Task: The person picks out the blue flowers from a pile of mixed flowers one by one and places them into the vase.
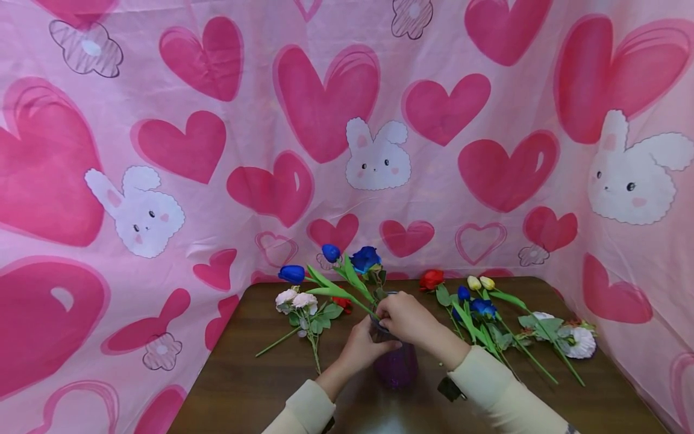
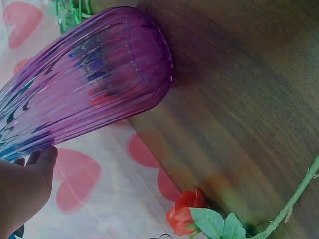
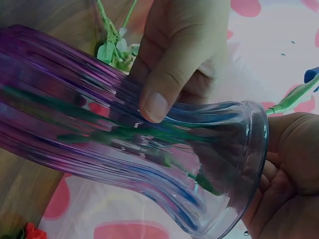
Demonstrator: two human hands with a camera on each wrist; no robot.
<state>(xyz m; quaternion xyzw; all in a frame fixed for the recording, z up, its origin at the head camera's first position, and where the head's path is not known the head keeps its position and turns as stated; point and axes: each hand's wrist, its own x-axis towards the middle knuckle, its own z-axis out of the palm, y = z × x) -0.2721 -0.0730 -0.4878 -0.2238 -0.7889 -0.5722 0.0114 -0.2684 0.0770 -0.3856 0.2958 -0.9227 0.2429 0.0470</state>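
Note:
A ribbed glass vase (image 1: 396, 364), purple below and bluish at its flared rim, stands on the table. My left hand (image 1: 355, 349) grips it round the neck, its thumb (image 3: 157, 107) lying across the glass in the right wrist view. At the mouth is my right hand (image 1: 409, 316), its fingers curled on a green flower stem (image 3: 286, 102) beside the rim. Blue tulips (image 1: 293, 274) and a blue rose (image 1: 365, 259) lean out up and left from the mouth. Through the glass, green stems (image 3: 129, 132) show inside. The right fingertips are partly hidden.
Pale pink flowers (image 1: 303, 302) and a red rose (image 2: 184, 214) lie left of the vase. On the right are another red rose (image 1: 432, 279), yellow tulips (image 1: 487, 283), blue flowers (image 1: 482, 308) and a white flower (image 1: 581, 343). A pink heart-print cloth (image 1: 325, 199) hangs behind the table.

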